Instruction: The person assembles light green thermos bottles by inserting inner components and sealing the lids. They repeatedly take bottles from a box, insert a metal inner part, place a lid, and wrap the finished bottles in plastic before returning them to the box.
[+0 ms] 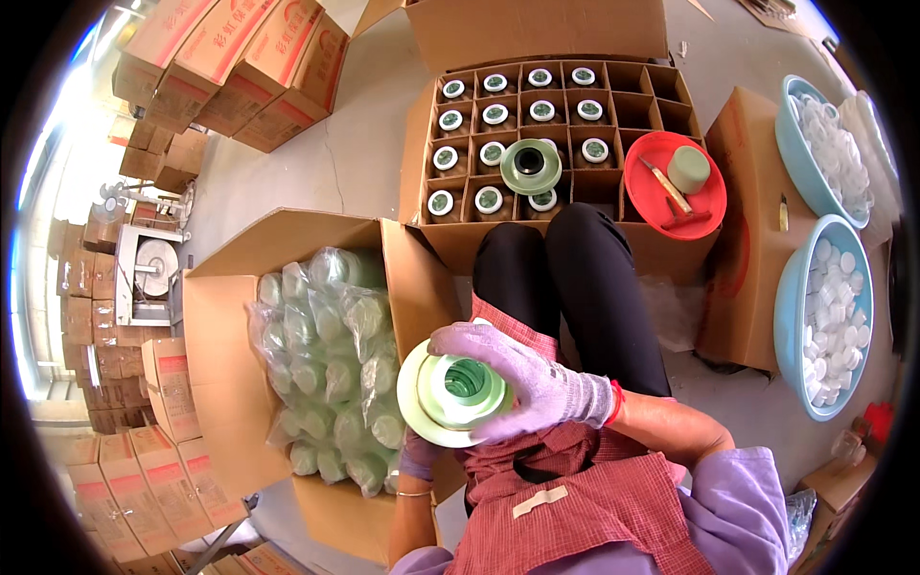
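On the wearer's side of the divided carton (632,110): one pale green flanged piece (458,410), threaded mouth and axis facing upward; right hand (522,374), nearer the carton, fingers curled around the rim; left hand (419,455) farther, grip hidden.

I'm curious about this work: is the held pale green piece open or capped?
Open: the pale green piece has an uncapped mouth, its darker inside showing.
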`<state>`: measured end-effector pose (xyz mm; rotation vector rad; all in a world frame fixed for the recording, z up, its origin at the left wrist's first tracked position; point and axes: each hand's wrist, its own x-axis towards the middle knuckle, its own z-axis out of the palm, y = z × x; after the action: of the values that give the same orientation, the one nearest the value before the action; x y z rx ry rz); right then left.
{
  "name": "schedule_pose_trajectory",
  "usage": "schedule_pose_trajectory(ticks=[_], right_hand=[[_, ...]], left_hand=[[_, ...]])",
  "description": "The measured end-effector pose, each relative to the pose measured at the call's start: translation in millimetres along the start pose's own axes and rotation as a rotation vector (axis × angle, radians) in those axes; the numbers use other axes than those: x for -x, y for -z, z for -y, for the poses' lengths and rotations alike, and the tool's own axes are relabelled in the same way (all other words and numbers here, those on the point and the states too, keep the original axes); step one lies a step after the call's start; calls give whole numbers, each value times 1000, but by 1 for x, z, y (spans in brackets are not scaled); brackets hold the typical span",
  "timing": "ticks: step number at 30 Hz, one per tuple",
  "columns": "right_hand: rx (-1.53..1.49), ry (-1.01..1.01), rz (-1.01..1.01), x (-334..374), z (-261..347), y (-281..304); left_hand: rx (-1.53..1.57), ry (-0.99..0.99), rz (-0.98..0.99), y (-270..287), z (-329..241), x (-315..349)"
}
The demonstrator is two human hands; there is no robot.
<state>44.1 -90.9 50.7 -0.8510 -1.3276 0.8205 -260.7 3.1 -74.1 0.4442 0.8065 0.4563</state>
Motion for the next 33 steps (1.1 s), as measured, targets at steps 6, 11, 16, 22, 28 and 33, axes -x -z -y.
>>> schedule_pose_trajectory(ticks=[6,11,16,22,28,33], right_hand=[[64,-81,-155,-9,-2,4],[249,39,-235,-3,7,18],[457,56,110,57,9,83],[907,-83,-88,-24,-63,170],[1513,-364,310,-66,-266,271],[1240,-118,85,-96,-195,233]], left_hand=[[-89,57,28,-23,-10,-28],[-451,33,42,-59,-60,-42],[-1259,-177,357,-183,-151,-54],[-2073,-203,830,-266,-82,-96],[-1891,-101,820,-282,-75,-110],[-880,-429,166,-243,-82,-141]])
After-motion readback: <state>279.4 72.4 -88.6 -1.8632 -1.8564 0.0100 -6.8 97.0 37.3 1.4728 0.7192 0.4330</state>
